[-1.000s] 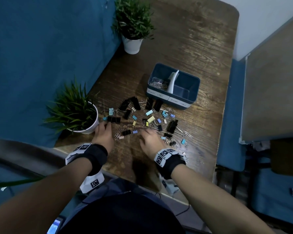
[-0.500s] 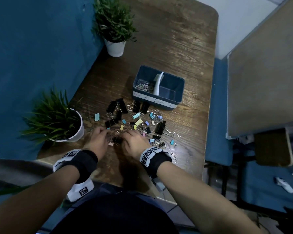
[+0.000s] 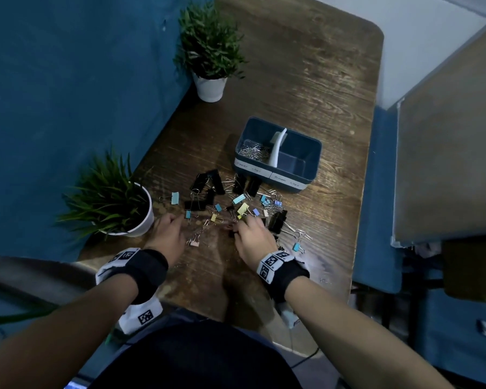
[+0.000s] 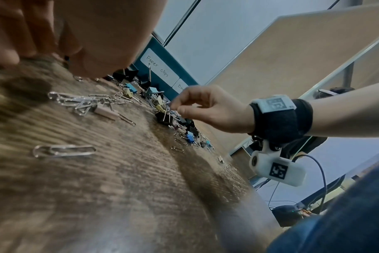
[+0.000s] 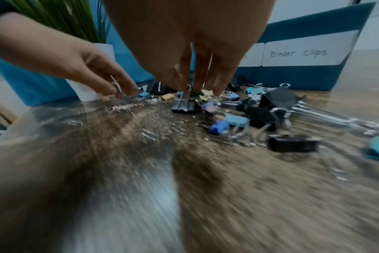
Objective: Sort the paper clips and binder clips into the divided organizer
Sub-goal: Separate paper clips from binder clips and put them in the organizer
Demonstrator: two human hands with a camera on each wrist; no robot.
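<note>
The right hand [image 3: 253, 238] reaches down into the scatter of clips near the desk's front edge, its fingertips [image 5: 216, 89] drawn together over a small black binder clip [image 4: 163, 118] and seemingly pinching its upright wire handle, though the blur keeps the contact uncertain. The left hand [image 3: 167, 234] hovers low just left of it, beside the nearer potted plant [image 3: 110, 200], fingers curled with a thin silver paper clip [image 5: 115, 83] pinched at their tips. Between the two hands lie a pale pink binder clip [image 4: 106, 112] and a loose bunch of paper clips [image 4: 76, 101], with one more paper clip [image 4: 64, 150] alone closer to the front edge. Beyond the hands the binder clips [image 3: 236, 200], black, blue and yellow, spread across the wooden desk [image 3: 306, 80] toward the blue divided organizer [image 3: 314, 161]. Its left compartment, labelled "Paper clips", holds a heap of silver paper clips [image 3: 253, 151]; the right one, labelled "Binder clips", shows only its floor, behind a white divider [image 3: 277, 148]. A second potted plant [image 3: 209, 51] stands at the desk's far left edge against the blue partition [image 3: 68, 80].
</note>
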